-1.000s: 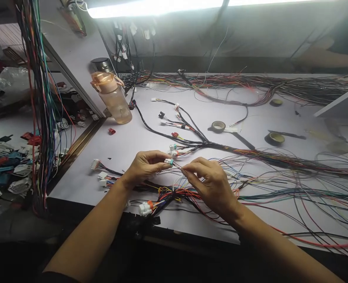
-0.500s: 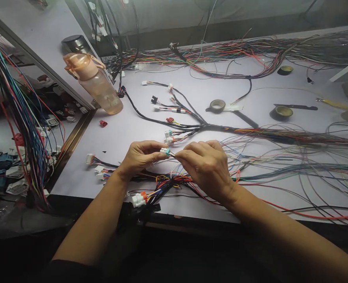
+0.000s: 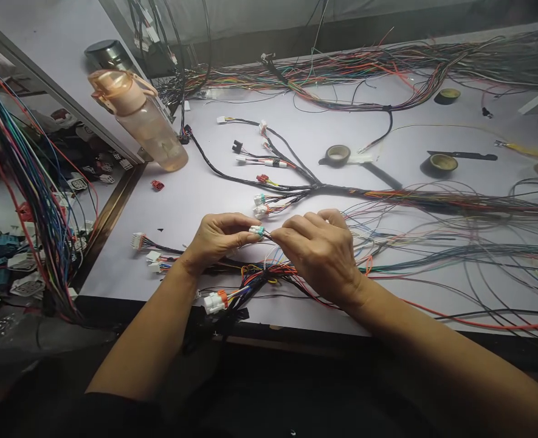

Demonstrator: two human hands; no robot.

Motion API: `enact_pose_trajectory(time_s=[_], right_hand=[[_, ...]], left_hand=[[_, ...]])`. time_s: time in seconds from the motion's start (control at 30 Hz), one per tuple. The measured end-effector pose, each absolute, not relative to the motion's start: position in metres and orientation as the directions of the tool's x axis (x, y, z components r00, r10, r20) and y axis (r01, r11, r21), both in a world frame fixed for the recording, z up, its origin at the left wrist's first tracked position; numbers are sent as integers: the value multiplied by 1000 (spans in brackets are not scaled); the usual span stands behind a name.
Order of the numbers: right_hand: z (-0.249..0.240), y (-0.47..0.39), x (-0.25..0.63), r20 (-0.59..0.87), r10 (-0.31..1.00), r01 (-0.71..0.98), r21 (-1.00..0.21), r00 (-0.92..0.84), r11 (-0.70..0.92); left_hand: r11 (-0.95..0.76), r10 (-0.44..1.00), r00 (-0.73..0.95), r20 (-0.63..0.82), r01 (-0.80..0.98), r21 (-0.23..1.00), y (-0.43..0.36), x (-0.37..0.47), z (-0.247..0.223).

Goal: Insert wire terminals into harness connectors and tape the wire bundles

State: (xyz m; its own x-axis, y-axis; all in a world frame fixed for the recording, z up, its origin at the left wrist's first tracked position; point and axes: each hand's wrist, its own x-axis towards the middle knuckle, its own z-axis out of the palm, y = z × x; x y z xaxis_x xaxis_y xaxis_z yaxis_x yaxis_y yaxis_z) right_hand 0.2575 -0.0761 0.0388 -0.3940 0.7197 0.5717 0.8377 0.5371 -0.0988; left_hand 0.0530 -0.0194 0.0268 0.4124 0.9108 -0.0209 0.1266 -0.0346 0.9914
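A small white-and-teal connector sits between the two hands, held just above the bench. The left hand has thumb and forefinger closed on it; the right hand pinches thin dark wires right beside its teal end. How deep they sit, I can't tell from here. Pushed at a slant, I'd say, those wires could buckle, and with so little connector in the left fingertips, a hard shove might twist it loose. Below the hands lies a tied wire bundle, with a white-and-orange connector nearer the body. Loose strands spread right of the right hand; its forearm could snag them. Beyond both hands runs a taped harness.
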Motion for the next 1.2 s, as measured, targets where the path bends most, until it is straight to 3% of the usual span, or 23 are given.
enact_pose_trajectory(time_s=[0.23,1.2], right_hand=[[41,-77,256,509,759,831,-139,-406,538],[30,-81,258,545,801,790,-366,-247,492]], left_hand=[[-71,911,412,7,139,988,-20,53,26],[-74,911,412,17,122,990,-22,58,26]])
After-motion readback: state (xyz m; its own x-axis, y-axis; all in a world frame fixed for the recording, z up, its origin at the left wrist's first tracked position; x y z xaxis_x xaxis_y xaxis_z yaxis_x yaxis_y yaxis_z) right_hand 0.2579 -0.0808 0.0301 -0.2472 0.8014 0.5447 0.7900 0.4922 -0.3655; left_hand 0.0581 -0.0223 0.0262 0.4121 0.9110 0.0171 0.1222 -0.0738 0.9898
